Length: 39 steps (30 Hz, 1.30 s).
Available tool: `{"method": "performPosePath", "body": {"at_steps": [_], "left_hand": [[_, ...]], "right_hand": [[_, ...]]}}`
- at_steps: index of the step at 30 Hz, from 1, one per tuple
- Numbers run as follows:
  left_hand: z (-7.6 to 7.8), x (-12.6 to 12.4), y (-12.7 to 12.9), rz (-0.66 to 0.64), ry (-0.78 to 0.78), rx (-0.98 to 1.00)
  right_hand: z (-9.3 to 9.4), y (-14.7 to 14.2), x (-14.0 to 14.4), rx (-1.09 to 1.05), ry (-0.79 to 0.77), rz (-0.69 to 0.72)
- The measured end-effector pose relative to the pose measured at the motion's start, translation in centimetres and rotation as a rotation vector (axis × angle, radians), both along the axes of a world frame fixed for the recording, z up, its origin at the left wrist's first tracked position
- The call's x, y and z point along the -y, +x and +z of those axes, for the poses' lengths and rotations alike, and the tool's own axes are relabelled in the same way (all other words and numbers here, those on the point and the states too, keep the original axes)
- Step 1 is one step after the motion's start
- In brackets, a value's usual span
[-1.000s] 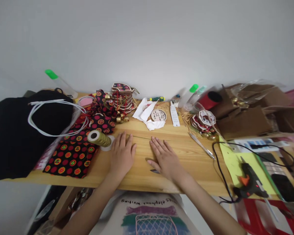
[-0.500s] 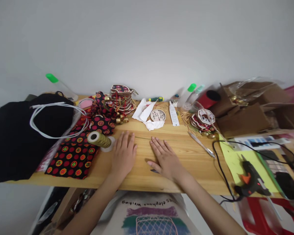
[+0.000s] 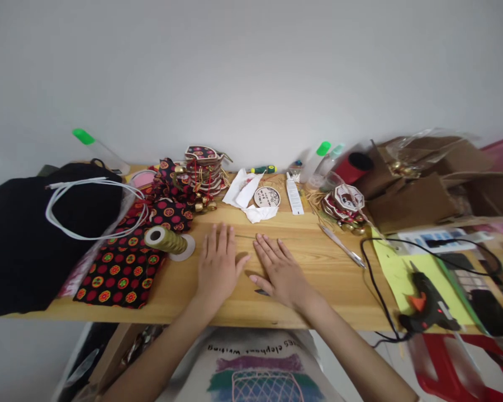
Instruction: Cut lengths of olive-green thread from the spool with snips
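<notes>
A: Where is the gold thread spool [image 3: 166,240] found?
B: On its side at the patterned cloth [image 3: 126,267], just left of the left hand [image 3: 218,267].
A: How are the hands held?
B: The left hand and right hand [image 3: 283,272] are laid flat, empty, side by side on the wooden table [image 3: 327,273]; tweezers [image 3: 342,247] lie further right.

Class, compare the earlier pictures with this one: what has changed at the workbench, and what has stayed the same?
The left hand slid a little rightward, away from the gold thread spool, toward the right hand. Nothing was picked up or let go. Both hands stay flat and open on the wooden table; the glue gun is unmoved.
</notes>
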<state>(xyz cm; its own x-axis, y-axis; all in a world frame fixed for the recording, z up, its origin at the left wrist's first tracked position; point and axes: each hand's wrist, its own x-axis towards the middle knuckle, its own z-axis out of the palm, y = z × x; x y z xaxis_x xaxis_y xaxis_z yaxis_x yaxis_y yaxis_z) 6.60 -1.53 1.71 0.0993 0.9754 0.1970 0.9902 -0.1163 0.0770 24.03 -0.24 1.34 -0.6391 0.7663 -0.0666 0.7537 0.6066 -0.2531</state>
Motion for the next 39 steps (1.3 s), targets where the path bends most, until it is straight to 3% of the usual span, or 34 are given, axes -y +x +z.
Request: {"method": "performPosePath", "body": {"at_steps": [6, 13, 20, 27, 34, 39], "left_hand": [[0.1, 0.1, 0.1, -0.084, -0.048, 0.006], [-0.4, 0.1, -0.8, 0.043, -0.061, -0.041], [0.2, 0.4, -1.0, -0.018, -0.084, -0.065], [-0.2, 0.5, -2.5, 0.141, -0.030, -0.085], [0.2, 0.6, -1.9, -0.034, -0.076, -0.016], [0.0, 0.4, -1.5, -0.037, -0.090, -0.022]], "right_hand": [[-0.3, 0.0, 0.1, -0.001, 0.009, 0.002], [-0.4, 0.0, 0.0, -0.001, -0.002, -0.003], [-0.3, 0.0, 0.0, -0.012, -0.002, -0.001], [-0.4, 0.0, 0.1, -0.025, -0.012, -0.013], [-0.7, 0.1, 0.1, -0.040, 0.011, -0.013], [-0.7, 0.2, 0.1, -0.057, 0.015, -0.004]]}}
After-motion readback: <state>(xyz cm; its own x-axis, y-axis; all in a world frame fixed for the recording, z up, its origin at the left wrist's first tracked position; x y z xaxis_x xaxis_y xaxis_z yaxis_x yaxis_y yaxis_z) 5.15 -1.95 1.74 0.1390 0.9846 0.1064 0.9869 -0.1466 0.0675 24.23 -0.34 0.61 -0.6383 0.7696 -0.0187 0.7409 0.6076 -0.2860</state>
